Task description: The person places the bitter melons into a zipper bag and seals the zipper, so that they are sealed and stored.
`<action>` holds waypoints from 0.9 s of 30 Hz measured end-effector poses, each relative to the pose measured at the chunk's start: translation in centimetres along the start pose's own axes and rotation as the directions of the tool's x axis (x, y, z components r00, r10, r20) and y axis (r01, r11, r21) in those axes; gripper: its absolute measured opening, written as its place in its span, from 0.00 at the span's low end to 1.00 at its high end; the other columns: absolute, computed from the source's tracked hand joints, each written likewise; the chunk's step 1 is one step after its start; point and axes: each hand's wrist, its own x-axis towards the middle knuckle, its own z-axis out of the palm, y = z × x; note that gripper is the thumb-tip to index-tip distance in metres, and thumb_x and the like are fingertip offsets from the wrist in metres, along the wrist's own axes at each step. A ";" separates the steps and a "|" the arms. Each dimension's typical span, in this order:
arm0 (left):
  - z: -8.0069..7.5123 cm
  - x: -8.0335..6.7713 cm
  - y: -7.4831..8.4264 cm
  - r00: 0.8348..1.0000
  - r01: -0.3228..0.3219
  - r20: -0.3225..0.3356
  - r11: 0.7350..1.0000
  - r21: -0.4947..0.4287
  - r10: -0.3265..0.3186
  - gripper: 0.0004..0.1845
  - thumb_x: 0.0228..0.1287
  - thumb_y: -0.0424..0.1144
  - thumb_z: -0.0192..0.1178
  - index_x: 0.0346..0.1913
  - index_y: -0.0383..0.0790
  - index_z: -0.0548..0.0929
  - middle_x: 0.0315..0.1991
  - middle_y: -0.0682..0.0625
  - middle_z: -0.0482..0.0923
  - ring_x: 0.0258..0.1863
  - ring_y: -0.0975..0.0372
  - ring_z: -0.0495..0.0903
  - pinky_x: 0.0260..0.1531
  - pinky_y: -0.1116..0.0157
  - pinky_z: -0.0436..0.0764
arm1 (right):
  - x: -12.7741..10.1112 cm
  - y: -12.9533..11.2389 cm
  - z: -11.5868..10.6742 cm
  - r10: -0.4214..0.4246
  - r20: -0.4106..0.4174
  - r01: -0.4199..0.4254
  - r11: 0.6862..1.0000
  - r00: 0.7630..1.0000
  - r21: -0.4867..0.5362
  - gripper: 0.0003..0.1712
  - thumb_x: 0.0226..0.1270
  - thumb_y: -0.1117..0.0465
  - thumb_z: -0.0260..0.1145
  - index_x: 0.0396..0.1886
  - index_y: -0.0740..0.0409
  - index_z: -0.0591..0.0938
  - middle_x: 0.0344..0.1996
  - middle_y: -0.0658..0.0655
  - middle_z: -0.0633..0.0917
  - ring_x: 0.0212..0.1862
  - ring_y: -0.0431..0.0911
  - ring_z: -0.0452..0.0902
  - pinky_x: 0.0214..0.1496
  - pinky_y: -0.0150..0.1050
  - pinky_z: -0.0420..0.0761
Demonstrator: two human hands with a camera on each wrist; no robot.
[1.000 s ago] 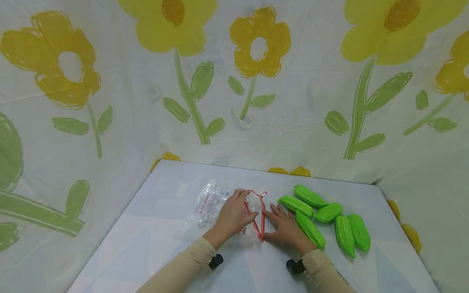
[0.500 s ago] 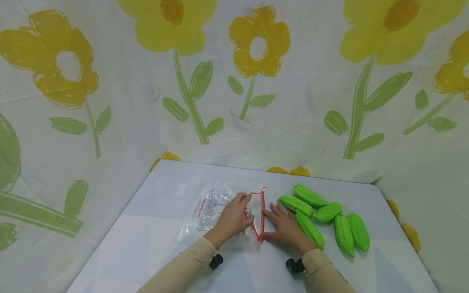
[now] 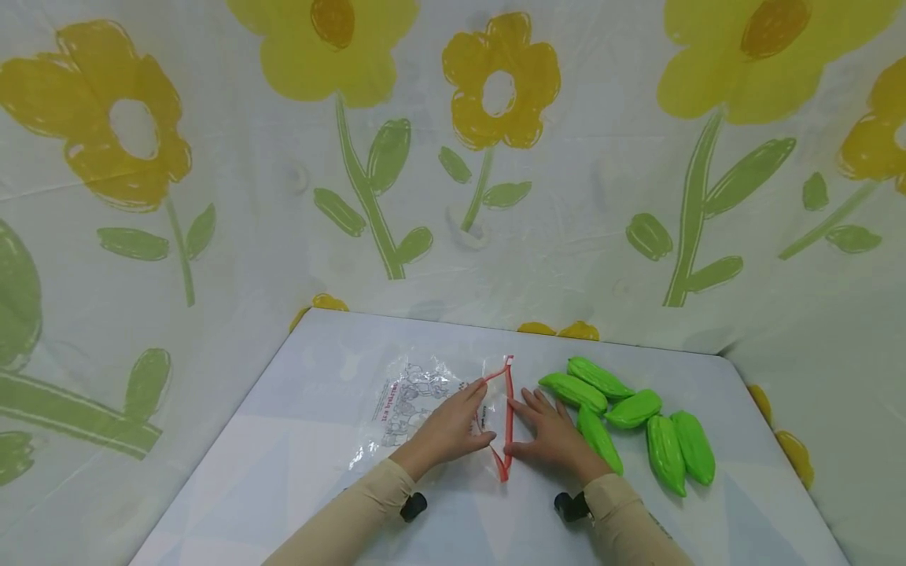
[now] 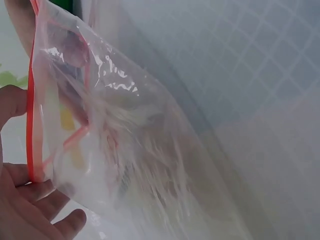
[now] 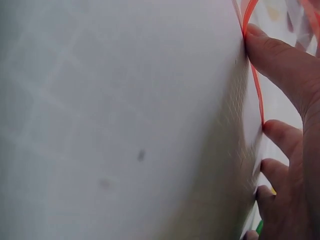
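A clear plastic zip bag (image 3: 418, 393) with red and black printing lies on the table, its red-edged mouth (image 3: 509, 420) facing right and gaping. At the left side of the mouth, my left hand (image 3: 442, 428) has its thumb and index finger spread against one red edge. My right hand (image 3: 555, 440) rests on the opposite side, thumb and fingertips touching the other red strip (image 5: 259, 92). Through the film in the left wrist view, part of the right hand shows behind the bag. Just beyond the right hand lies a bright green, ridged, elongated fruit-like piece (image 3: 600, 440), partly covered by it.
Several more green pieces (image 3: 633, 409) are grouped on the right of the pale table (image 3: 269, 440). Behind the table hangs a white curtain (image 3: 566, 259) printed with yellow flowers. A black wrist camera (image 3: 414, 507) sits under the left sleeve.
The crumpled bag has spread flatter toward the left, and its red mouth has shifted and lengthened. The green piece by the right hand has moved slightly. Both hands stay nearly in place.
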 end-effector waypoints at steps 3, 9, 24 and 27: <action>0.1 0.0 -0.2 1.000 0.001 -0.009 0.999 -0.033 -0.001 0.47 0.55 0.58 0.62 0.72 0.40 0.55 0.72 0.51 0.51 0.69 0.57 0.56 0.64 0.58 0.62 | 0.0 0.1 0.0 -0.007 -0.003 0.007 1.000 1.000 -0.003 0.54 0.38 0.23 0.63 0.69 0.35 0.64 0.72 0.48 0.56 0.74 0.50 0.39 0.70 0.57 0.37; 0.0 -0.1 -0.6 1.000 0.000 -0.027 0.997 -0.073 -0.001 0.48 0.54 0.60 0.62 0.72 0.40 0.54 0.72 0.51 0.51 0.69 0.57 0.56 0.63 0.58 0.64 | 0.0 0.1 -0.1 -0.004 -0.004 0.004 1.000 1.000 -0.008 0.54 0.38 0.24 0.63 0.69 0.35 0.63 0.72 0.48 0.55 0.74 0.50 0.38 0.70 0.57 0.37; 0.1 0.0 -0.1 0.983 0.124 -0.115 0.981 -0.146 -0.142 0.47 0.54 0.63 0.59 0.71 0.44 0.56 0.70 0.52 0.56 0.67 0.57 0.60 0.61 0.56 0.67 | 0.0 0.2 -0.1 -0.018 0.002 0.018 1.000 1.000 0.003 0.55 0.38 0.22 0.61 0.69 0.35 0.63 0.72 0.48 0.56 0.74 0.50 0.38 0.71 0.56 0.37; 0.3 0.1 0.1 0.978 0.145 -0.131 0.978 -0.150 -0.165 0.48 0.51 0.65 0.60 0.71 0.44 0.57 0.70 0.52 0.57 0.66 0.57 0.62 0.60 0.56 0.68 | 0.0 0.2 -0.1 -0.020 0.000 0.020 1.000 1.000 0.006 0.56 0.37 0.21 0.61 0.69 0.35 0.63 0.72 0.48 0.56 0.74 0.50 0.39 0.71 0.56 0.37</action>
